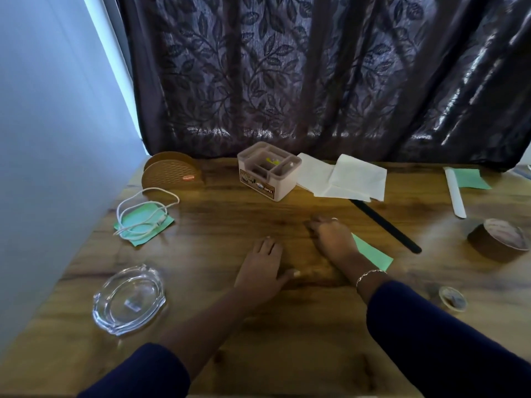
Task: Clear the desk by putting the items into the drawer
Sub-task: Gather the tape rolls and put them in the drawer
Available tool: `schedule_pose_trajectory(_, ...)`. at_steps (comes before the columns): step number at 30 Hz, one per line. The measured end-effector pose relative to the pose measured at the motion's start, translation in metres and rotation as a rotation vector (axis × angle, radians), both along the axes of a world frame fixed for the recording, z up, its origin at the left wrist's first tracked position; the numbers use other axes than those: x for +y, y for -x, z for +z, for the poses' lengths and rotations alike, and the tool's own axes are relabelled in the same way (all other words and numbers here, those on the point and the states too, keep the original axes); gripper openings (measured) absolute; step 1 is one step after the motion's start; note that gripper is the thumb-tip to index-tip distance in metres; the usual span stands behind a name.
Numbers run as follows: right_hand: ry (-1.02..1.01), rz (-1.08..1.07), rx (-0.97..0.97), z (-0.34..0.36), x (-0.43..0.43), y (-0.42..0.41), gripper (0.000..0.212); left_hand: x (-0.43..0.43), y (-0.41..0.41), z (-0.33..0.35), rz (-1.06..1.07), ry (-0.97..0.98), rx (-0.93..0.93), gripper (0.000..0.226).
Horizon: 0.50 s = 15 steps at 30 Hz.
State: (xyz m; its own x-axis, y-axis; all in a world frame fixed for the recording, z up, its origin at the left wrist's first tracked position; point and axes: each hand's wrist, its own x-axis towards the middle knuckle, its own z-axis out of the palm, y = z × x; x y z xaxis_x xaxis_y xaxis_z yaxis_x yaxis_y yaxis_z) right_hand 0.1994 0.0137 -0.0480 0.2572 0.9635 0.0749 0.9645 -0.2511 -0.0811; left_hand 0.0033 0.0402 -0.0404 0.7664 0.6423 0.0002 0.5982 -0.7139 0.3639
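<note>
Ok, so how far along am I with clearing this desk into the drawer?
Nothing looks done: the glass ashtray, white cable, organiser box, napkins, black strip and brown tape roll all sit on the desk, and no drawer shows. Nothing is in hand: the left hand lies flat, the right hand rests by a green paper. Everything is left.

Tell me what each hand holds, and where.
Left hand lies flat, holding nothing. Right hand covers one end of the green paper; a grip cannot be told.
</note>
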Motion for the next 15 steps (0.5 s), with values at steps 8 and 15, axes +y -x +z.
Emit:
schedule_pose_trajectory(8,-0.113,0.026,0.065,0.012,-0.023,0.021,0.031,-0.015,0.016,-0.001,0.047,0.018,-0.019,0.061)
schedule_pose_trajectory(15,0.086,0.365,0.194,0.030,-0.103,0.093,0.048,-0.037,0.047,-0.003,0.139,0.043,-0.141,0.059)
